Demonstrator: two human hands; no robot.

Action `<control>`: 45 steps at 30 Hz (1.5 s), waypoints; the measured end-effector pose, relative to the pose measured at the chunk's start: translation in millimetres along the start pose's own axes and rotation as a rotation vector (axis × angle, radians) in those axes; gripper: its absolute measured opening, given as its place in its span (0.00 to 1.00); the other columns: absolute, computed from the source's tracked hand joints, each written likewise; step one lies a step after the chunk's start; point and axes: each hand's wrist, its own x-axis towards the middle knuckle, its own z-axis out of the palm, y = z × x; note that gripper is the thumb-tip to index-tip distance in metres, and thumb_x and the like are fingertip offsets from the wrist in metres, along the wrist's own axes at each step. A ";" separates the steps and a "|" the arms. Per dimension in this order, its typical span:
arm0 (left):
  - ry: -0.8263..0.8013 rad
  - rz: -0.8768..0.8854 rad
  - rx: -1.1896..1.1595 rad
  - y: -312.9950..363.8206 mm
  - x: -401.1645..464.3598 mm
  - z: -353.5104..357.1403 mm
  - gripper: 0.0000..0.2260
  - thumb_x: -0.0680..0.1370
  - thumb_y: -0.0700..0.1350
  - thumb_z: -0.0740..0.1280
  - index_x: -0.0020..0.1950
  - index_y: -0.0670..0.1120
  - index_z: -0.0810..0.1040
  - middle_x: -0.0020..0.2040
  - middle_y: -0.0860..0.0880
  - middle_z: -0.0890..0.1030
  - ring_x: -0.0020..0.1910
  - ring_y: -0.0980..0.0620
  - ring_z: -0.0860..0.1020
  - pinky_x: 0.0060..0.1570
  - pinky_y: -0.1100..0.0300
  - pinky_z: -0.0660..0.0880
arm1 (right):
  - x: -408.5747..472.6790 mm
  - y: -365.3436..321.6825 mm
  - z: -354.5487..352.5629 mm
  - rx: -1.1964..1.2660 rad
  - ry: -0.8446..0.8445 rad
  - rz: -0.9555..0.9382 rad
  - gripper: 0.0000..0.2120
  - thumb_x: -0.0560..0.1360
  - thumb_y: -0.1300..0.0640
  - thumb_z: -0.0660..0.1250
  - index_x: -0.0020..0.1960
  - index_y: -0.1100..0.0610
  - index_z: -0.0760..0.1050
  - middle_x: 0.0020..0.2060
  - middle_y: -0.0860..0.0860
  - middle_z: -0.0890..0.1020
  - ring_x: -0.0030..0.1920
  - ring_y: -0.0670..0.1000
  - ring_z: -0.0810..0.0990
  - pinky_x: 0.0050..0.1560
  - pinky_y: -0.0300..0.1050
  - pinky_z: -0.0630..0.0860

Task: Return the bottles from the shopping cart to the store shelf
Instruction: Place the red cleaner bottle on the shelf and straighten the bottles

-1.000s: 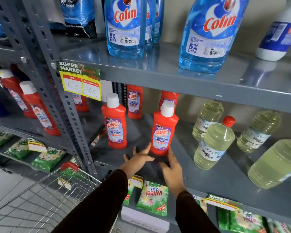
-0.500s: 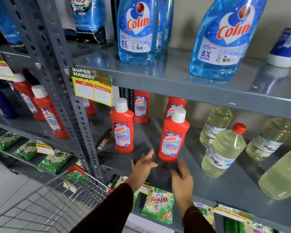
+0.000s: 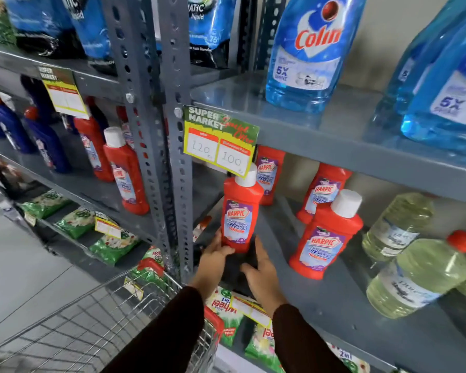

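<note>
A red Harpic bottle with a white cap stands upright near the front left of the grey middle shelf. My left hand is at its base, thumb across the lower front and fingers along its left side. My right hand hovers just right of the bottle, fingers spread, holding nothing. A second red Harpic bottle stands to the right, apart from both hands. Two more Harpic bottles stand at the back. The wire shopping cart is at the lower left.
A grey slotted upright post with a price tag stands just left of my hands. Pale oil bottles fill the shelf's right side. Blue Colin bottles stand on the shelf above. Green detergent packs lie below.
Both hands moved left, from the right Harpic bottle to the left one. My left hand now touches its base. The view swung left and closer.
</note>
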 end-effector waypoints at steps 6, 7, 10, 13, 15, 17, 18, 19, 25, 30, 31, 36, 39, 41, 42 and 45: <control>-0.159 -0.050 0.181 2.7 8.3 -6.3 0.34 0.69 0.36 0.66 0.75 0.44 0.61 0.73 0.42 0.69 0.63 0.51 0.71 0.54 0.74 0.70 | -3.4 -1.5 6.7 -0.046 0.023 0.036 0.41 0.68 0.54 0.62 0.77 0.36 0.50 0.70 0.52 0.72 0.72 0.58 0.65 0.73 0.58 0.65; -0.194 -0.059 0.215 4.2 8.0 -7.0 0.36 0.67 0.39 0.66 0.76 0.45 0.61 0.74 0.42 0.67 0.68 0.50 0.68 0.63 0.68 0.68 | -3.7 -2.3 5.5 -0.038 0.030 0.023 0.41 0.68 0.55 0.62 0.77 0.37 0.51 0.67 0.52 0.74 0.70 0.56 0.68 0.72 0.57 0.67; -0.235 -0.122 0.280 2.0 10.5 -8.5 0.38 0.66 0.46 0.66 0.77 0.50 0.61 0.77 0.48 0.61 0.77 0.48 0.56 0.77 0.48 0.54 | -6.6 -6.1 1.9 0.014 0.057 -0.009 0.40 0.68 0.58 0.62 0.77 0.41 0.55 0.65 0.49 0.77 0.66 0.50 0.75 0.71 0.52 0.70; -0.329 -0.111 0.340 1.4 15.0 -8.1 0.34 0.70 0.45 0.67 0.74 0.57 0.60 0.75 0.51 0.65 0.75 0.50 0.60 0.72 0.63 0.62 | -11.1 -5.8 0.2 0.018 0.068 -0.012 0.39 0.70 0.58 0.61 0.78 0.43 0.54 0.68 0.48 0.76 0.67 0.48 0.74 0.72 0.51 0.69; -0.372 -0.097 0.345 -2.1 20.2 -7.8 0.30 0.77 0.35 0.61 0.74 0.55 0.58 0.70 0.55 0.67 0.68 0.55 0.66 0.53 0.80 0.68 | -10.1 -3.7 0.3 0.007 0.074 -0.006 0.40 0.70 0.59 0.61 0.78 0.43 0.52 0.68 0.48 0.75 0.67 0.48 0.74 0.72 0.50 0.69; -0.396 -0.111 0.313 -4.1 21.5 -8.7 0.30 0.78 0.31 0.59 0.75 0.53 0.58 0.66 0.56 0.68 0.66 0.55 0.68 0.45 0.82 0.69 | -9.1 -3.7 1.7 0.015 0.078 0.000 0.40 0.70 0.59 0.61 0.79 0.43 0.51 0.68 0.48 0.75 0.68 0.49 0.74 0.71 0.49 0.69; -0.398 -0.115 0.309 -5.2 22.9 -8.4 0.30 0.78 0.31 0.59 0.75 0.53 0.58 0.67 0.56 0.68 0.66 0.53 0.68 0.44 0.82 0.69 | -9.4 -3.9 2.2 0.016 0.079 -0.003 0.40 0.70 0.59 0.61 0.79 0.43 0.51 0.68 0.49 0.75 0.68 0.49 0.74 0.71 0.49 0.69; -0.391 -0.113 0.326 -8.8 26.3 -9.1 0.30 0.77 0.31 0.59 0.75 0.53 0.58 0.67 0.55 0.68 0.67 0.53 0.68 0.44 0.82 0.69 | -9.8 -4.1 2.2 0.016 0.080 -0.002 0.40 0.70 0.59 0.61 0.79 0.44 0.51 0.69 0.49 0.75 0.68 0.49 0.73 0.71 0.48 0.69; -0.395 -0.103 0.409 -7.4 26.6 -7.5 0.31 0.78 0.32 0.60 0.77 0.51 0.55 0.68 0.54 0.65 0.66 0.56 0.65 0.47 0.82 0.67 | -10.6 -5.7 2.4 0.026 0.082 -0.005 0.39 0.73 0.61 0.62 0.79 0.44 0.51 0.69 0.49 0.74 0.68 0.50 0.73 0.72 0.50 0.68; -0.276 -0.155 0.463 2.8 9.3 -16.0 0.44 0.63 0.49 0.66 0.78 0.53 0.53 0.80 0.46 0.55 0.78 0.46 0.54 0.77 0.51 0.50 | -15.7 -0.9 -2.1 0.097 0.054 0.025 0.41 0.70 0.56 0.61 0.75 0.29 0.49 0.70 0.47 0.72 0.61 0.46 0.75 0.62 0.45 0.75; -0.210 -0.138 0.337 0.6 -0.5 -16.8 0.43 0.62 0.49 0.66 0.77 0.53 0.57 0.79 0.46 0.59 0.77 0.47 0.58 0.76 0.48 0.53 | -20.2 1.8 -6.8 0.112 0.045 0.026 0.40 0.70 0.56 0.61 0.69 0.22 0.49 0.65 0.47 0.73 0.55 0.44 0.73 0.53 0.37 0.73; 0.062 0.073 0.020 -11.4 -89.2 4.7 0.15 0.79 0.41 0.63 0.64 0.50 0.79 0.63 0.51 0.80 0.52 0.59 0.80 0.52 0.63 0.74 | -89.8 21.7 -61.1 0.260 0.092 -0.047 0.35 0.75 0.74 0.60 0.75 0.48 0.62 0.65 0.33 0.74 0.64 0.28 0.69 0.70 0.39 0.70; 0.063 0.114 -0.116 -27.5 -133.9 42.3 0.13 0.76 0.41 0.66 0.48 0.56 0.87 0.52 0.58 0.85 0.60 0.53 0.79 0.55 0.65 0.77 | -129.1 46.8 -109.6 0.350 0.221 -0.040 0.32 0.75 0.77 0.60 0.71 0.49 0.69 0.69 0.40 0.74 0.70 0.38 0.69 0.67 0.35 0.71; 0.033 0.161 -0.101 -40.3 -159.9 83.4 0.16 0.78 0.36 0.63 0.47 0.55 0.87 0.52 0.56 0.86 0.62 0.49 0.78 0.55 0.67 0.76 | -153.9 61.3 -154.9 0.454 0.369 -0.013 0.29 0.75 0.78 0.60 0.69 0.53 0.72 0.69 0.45 0.74 0.66 0.37 0.73 0.59 0.29 0.75; -0.044 0.181 -0.092 -45.4 -170.2 107.3 0.14 0.78 0.38 0.64 0.48 0.53 0.87 0.53 0.54 0.86 0.61 0.51 0.80 0.56 0.66 0.76 | -164.6 70.0 -178.2 0.494 0.467 -0.009 0.26 0.75 0.78 0.60 0.68 0.58 0.74 0.67 0.48 0.75 0.62 0.34 0.76 0.55 0.28 0.77; -0.354 0.142 0.055 -66.3 -196.5 185.8 0.13 0.79 0.40 0.63 0.51 0.53 0.86 0.53 0.58 0.85 0.57 0.60 0.81 0.57 0.69 0.75 | -196.3 96.9 -246.2 0.588 0.829 -0.044 0.12 0.77 0.69 0.65 0.59 0.66 0.80 0.52 0.50 0.86 0.47 0.33 0.83 0.47 0.27 0.78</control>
